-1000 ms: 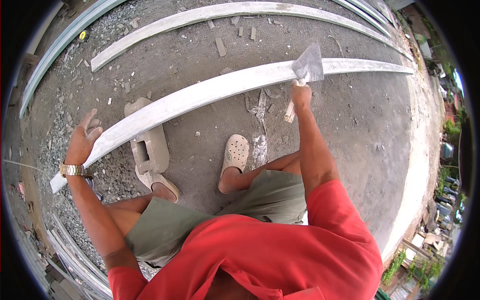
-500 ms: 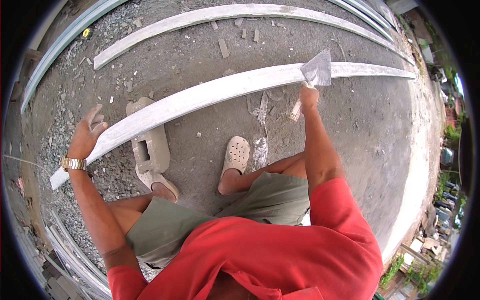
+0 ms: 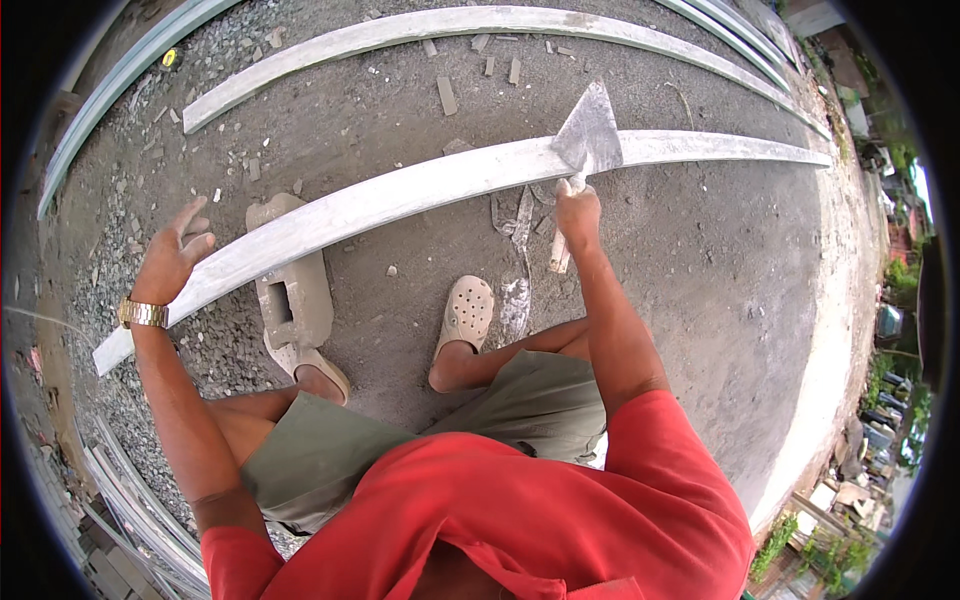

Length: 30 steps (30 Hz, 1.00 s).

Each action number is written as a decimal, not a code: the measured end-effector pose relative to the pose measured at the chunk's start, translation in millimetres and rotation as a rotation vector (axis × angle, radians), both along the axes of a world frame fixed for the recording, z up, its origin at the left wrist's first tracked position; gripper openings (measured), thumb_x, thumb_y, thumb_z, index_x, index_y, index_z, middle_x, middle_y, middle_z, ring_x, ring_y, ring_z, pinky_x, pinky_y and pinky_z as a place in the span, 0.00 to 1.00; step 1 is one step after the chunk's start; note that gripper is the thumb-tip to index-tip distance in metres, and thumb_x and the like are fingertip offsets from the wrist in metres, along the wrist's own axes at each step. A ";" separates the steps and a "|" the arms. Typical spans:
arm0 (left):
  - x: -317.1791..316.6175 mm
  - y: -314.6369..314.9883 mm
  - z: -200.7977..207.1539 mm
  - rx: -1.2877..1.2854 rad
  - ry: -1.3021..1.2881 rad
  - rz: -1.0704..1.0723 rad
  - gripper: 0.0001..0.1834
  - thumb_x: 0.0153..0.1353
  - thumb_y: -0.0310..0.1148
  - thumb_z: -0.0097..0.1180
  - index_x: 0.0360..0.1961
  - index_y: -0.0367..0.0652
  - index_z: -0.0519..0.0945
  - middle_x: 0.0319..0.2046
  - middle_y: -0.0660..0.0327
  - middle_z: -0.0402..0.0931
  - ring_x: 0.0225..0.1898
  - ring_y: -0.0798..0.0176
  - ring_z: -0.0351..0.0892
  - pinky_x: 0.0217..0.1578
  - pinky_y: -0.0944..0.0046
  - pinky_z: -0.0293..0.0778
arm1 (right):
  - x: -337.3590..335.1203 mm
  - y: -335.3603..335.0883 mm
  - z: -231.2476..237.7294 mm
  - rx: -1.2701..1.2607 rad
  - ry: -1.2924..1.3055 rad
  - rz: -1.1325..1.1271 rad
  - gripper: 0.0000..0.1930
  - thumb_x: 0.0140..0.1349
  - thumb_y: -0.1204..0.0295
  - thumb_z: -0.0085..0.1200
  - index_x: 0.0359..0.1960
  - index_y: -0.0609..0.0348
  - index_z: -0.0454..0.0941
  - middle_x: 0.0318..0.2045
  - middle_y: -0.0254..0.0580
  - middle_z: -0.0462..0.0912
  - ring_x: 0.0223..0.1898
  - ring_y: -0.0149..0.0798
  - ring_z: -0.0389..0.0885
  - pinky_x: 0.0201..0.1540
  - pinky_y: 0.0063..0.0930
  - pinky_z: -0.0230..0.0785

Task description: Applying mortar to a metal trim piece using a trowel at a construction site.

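Note:
My right hand (image 3: 579, 215) is closed round the handle of a trowel (image 3: 592, 130). Its grey, roughly triangular blade lies across a long, white-dusted bar (image 3: 420, 192), right of the bar's middle. Towards the bar's left end is my left hand (image 3: 172, 260), fingers apart and partly stretched out, with nothing seen in it. The hand covers some of the bar there; whether it presses on it I cannot tell. Under the left part of the bar lies a pale concrete block (image 3: 305, 300) with a square hole, partly hidden by the bar.
Another long pale bar (image 3: 400, 32) lies farther off, past some flat grey scraps (image 3: 447, 96). A yellow-and-black tape measure (image 3: 170, 60) is at the far left, beside loose gravel. My clog (image 3: 468, 310) stands near a whitish, crumpled strip (image 3: 515, 300). More strips (image 3: 130, 500) lie at lower left.
My right hand and the trowel have shifted left along the bar, and the blade has turned somewhat. My left hand stays at the bar's left end.

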State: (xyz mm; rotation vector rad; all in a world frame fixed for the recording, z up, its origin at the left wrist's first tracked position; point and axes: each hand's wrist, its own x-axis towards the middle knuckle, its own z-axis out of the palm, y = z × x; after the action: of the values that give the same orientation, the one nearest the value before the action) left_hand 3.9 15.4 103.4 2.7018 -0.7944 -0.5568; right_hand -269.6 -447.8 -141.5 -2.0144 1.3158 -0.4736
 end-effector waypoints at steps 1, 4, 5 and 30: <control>1.3 -0.9 1.4 0.024 -0.002 0.013 0.32 0.57 0.35 0.56 0.64 0.44 0.64 0.50 0.46 0.75 0.51 0.53 0.76 0.53 0.58 0.68 | 0.9 2.2 4.3 0.003 0.002 0.003 0.22 0.57 0.58 0.56 0.38 0.71 0.76 0.34 0.65 0.80 0.41 0.62 0.79 0.43 0.44 0.71; -7.0 -9.0 6.8 -0.083 0.104 0.076 0.32 0.57 0.35 0.56 0.64 0.43 0.64 0.51 0.47 0.75 0.51 0.52 0.76 0.53 0.58 0.69 | 4.2 -10.0 25.9 -0.001 0.083 0.102 0.22 0.57 0.59 0.56 0.39 0.72 0.76 0.33 0.64 0.81 0.41 0.60 0.80 0.44 0.44 0.70; -5.6 -9.1 6.2 -0.085 0.105 0.076 0.32 0.57 0.35 0.56 0.64 0.43 0.64 0.51 0.47 0.75 0.51 0.52 0.76 0.53 0.58 0.69 | 0.1 -36.6 16.3 0.038 0.063 0.012 0.21 0.57 0.59 0.56 0.38 0.71 0.76 0.32 0.63 0.81 0.40 0.60 0.80 0.42 0.44 0.71; -9.0 18.3 9.9 -0.053 0.032 0.060 0.32 0.58 0.34 0.55 0.64 0.44 0.63 0.50 0.44 0.75 0.52 0.54 0.76 0.53 0.59 0.68 | 29.8 117.7 14.5 0.101 -0.078 0.099 0.21 0.57 0.60 0.57 0.38 0.71 0.73 0.34 0.65 0.80 0.40 0.61 0.79 0.45 0.45 0.70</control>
State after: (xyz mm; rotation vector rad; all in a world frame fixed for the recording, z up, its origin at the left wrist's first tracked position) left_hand -5.1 33.8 113.3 2.6519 -0.7071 -0.5561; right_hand -239.8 -330.1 -127.0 -1.9472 1.1635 -0.4267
